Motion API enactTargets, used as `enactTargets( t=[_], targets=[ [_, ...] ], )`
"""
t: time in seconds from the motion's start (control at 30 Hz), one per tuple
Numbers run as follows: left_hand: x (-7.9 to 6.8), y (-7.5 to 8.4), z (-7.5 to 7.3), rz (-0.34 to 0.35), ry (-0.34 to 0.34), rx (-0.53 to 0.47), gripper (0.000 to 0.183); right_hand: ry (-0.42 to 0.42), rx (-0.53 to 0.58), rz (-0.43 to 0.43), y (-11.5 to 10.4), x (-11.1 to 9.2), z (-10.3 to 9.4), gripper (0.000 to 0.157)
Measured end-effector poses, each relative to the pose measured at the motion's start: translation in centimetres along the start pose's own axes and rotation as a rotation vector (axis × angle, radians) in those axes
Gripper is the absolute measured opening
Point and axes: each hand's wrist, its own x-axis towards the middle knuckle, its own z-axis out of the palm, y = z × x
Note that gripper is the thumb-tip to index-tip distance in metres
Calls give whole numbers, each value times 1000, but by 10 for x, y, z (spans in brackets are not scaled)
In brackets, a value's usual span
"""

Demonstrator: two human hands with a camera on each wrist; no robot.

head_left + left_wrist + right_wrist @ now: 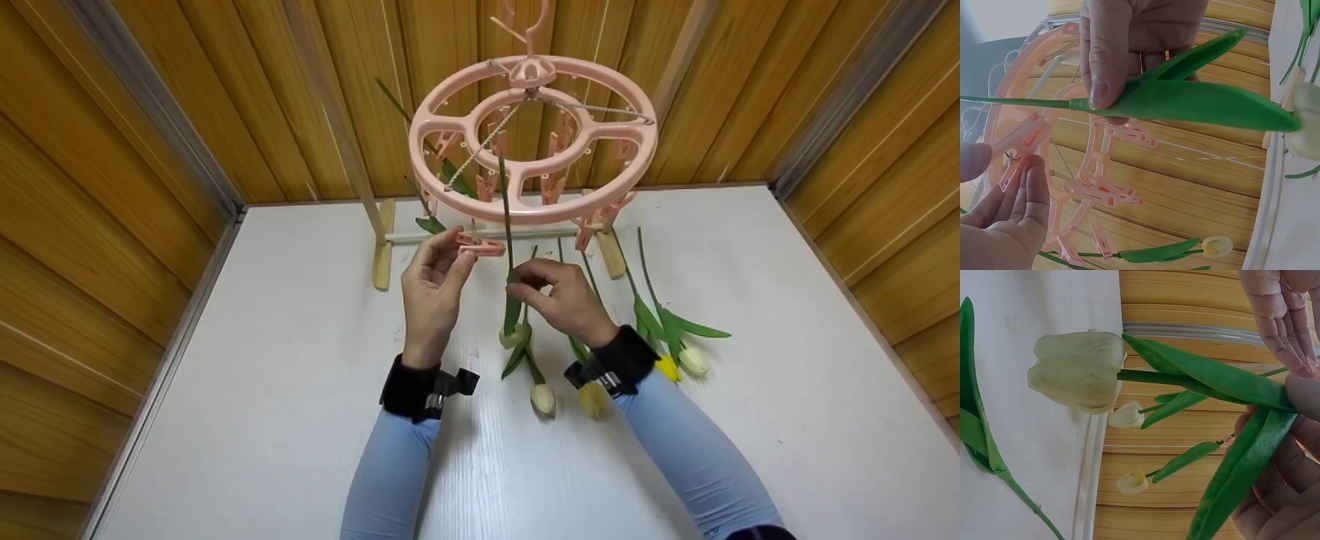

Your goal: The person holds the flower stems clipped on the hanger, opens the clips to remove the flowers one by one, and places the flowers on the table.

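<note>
My left hand (433,304) pinches a pink clothespin (486,248) between thumb and fingers, below the near rim of a round pink drying hanger (517,214). To its right, my right hand (566,296) pinches an artificial tulip by its green stem (507,217), where the leaves join. The stem points up and the white bloom (1078,372) hangs down. In the left wrist view the stem passes beside the clothespin (1023,135), apart from it. Several other clothespins (1100,192) dangle from the hanger.
More tulips lie on the white table (262,375), among them a white one (543,401) and a yellow one (666,367). Behind, tulips (1131,482) hang from the hanger. A wooden stand (382,259) rises at the back before wood-panelled walls (75,225).
</note>
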Motion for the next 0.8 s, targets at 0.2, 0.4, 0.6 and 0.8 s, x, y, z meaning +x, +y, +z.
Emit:
enactTargets(
  t=[0.2,0.4,0.6,0.8],
  targets=[
    [1,0,1,-14,8,4,38,2,-2,1,1,-2,-1,9],
    [3,-1,2,-34,20,5,39,10,-13,4,2,-5,-3,13],
    [5,-2,2,-32,28,2,40,6,-7,17,3,-7,-6,17],
    [4,-2,-2,-51,0,-12,42,-5,7,29,3,-8,-8,17]
  ],
)
